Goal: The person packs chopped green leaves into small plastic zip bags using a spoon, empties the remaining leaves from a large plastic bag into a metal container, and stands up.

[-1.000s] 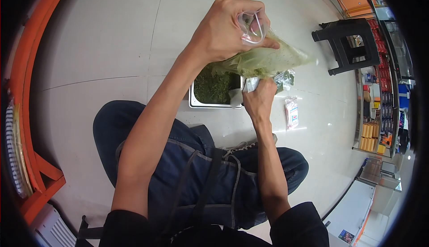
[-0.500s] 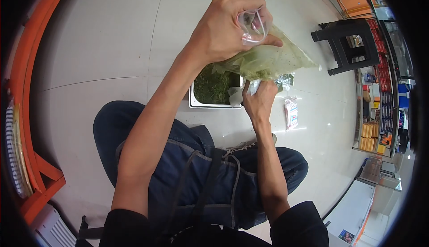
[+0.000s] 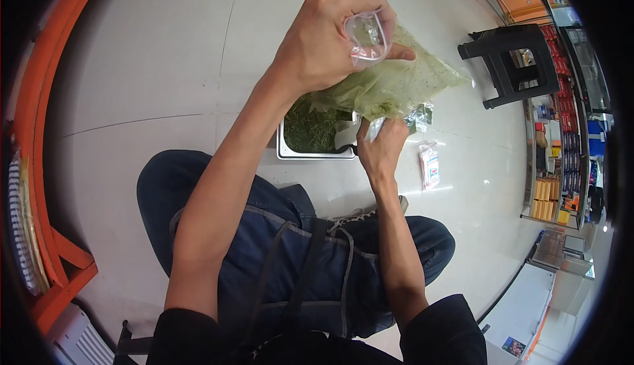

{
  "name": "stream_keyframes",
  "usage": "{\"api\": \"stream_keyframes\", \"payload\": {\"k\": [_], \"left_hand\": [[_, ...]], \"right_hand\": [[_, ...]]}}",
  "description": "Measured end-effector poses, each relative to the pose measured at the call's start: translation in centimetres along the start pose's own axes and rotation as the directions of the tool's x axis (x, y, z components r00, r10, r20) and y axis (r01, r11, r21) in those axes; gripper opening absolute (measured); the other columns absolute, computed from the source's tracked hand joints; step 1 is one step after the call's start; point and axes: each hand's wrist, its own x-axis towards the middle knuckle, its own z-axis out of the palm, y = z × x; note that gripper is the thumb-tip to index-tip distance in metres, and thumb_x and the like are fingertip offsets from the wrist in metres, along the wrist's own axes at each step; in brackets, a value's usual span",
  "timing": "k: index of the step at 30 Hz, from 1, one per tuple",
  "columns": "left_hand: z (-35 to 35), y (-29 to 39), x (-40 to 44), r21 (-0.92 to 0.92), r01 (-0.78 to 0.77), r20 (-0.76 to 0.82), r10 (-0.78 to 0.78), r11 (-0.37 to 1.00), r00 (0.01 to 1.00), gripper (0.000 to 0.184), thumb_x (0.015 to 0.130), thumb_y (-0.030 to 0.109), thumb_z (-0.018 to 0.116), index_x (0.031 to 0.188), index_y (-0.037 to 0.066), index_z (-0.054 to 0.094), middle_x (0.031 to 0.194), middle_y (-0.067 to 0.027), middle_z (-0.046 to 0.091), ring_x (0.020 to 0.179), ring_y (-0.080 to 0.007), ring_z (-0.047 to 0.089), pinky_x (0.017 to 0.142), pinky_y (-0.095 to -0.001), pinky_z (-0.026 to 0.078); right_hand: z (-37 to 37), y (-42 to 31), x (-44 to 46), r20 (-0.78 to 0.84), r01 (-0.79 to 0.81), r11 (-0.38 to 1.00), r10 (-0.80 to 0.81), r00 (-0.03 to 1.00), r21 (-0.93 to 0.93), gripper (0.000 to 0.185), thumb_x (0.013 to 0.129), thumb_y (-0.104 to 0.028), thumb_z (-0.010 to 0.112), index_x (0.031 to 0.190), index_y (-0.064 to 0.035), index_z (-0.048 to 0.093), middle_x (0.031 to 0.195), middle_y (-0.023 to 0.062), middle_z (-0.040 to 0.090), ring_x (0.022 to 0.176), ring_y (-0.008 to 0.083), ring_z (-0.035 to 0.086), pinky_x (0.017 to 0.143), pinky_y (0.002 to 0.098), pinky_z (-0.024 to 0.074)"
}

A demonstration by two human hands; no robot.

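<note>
A: What fills the most space?
B: A pale tiled floor (image 3: 132,94), seen from above past a person's bent legs in dark blue.

A: And around it?
B: Stocked shelves (image 3: 555,147) line the right side, an orange frame (image 3: 30,88) stands at the left, and a black stool (image 3: 505,38) is at the upper right.

A: What is in the middle?
B: A green-tinted, see-through plastic bag (image 3: 422,74), held up and slanting over the right part of a metal tray (image 3: 317,156). The tray sits on the floor, with fine, dark green leafy bits (image 3: 310,131) inside.

A: And the hands?
B: They are apart. The left hand (image 3: 330,35) is clamped on the bag's upper part, a clear loop of plastic bulging beside its fingers. The right hand (image 3: 385,144), below, is closed around a white piece (image 3: 375,129) at the bag's lower edge; I cannot tell what it is.

A: Anything smaller?
B: A shiny packet (image 3: 422,117) just beyond the right hand, and a white-and-red packet (image 3: 430,167) lying nearer the person.
</note>
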Motion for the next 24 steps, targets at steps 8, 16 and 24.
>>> {"api": "stream_keyframes", "payload": {"k": [8, 16, 24], "left_hand": [[0.2, 0.1, 0.0, -0.011, 0.009, -0.021, -0.009, 1.0, 1.0, 0.021, 0.063, 0.004, 0.084, 0.077, 0.005, 0.068, 0.077, -0.0031, 0.069, 0.078, -0.0174, 0.064, 0.074, -0.0315, 0.053], [0.2, 0.1, 0.1, -0.032, 0.022, -0.005, -0.022, 0.999, 1.0, 0.021, 0.062, 0.003, 0.082, 0.076, 0.005, 0.068, 0.076, -0.0042, 0.069, 0.076, -0.0175, 0.064, 0.072, -0.0318, 0.053], [-0.2, 0.8, 0.8, -0.098, 0.073, 0.098, -0.064, 0.992, 0.993, 0.023, 0.071, 0.015, 0.087, 0.073, 0.009, 0.065, 0.075, -0.0034, 0.069, 0.074, -0.0173, 0.055, 0.074, -0.036, 0.041]], "right_hand": [[0.1, 0.6, -0.2, -0.007, -0.01, 0.999, 0.01, 1.0, -0.049, 0.017, 0.082, -0.002, 0.058, 0.094, 0.0088, 0.062, 0.085, 0.0306, 0.065, 0.079, 0.0502, 0.062, 0.072, 0.0496, 0.049], [-0.2, 0.0, 0.0, 0.025, -0.019, 1.0, 0.02, 0.999, -0.018, 0.019, 0.083, -0.004, 0.058, 0.098, 0.0067, 0.062, 0.092, 0.0295, 0.065, 0.084, 0.0502, 0.061, 0.076, 0.0506, 0.048], [-1.1, 1.4, -0.2, 0.238, 0.013, 0.999, -0.004, 0.971, -0.036, 0.024, 0.082, -0.002, 0.059, 0.105, 0.0036, 0.062, 0.093, 0.0274, 0.065, 0.087, 0.0503, 0.059, 0.08, 0.0523, 0.0461]]}}
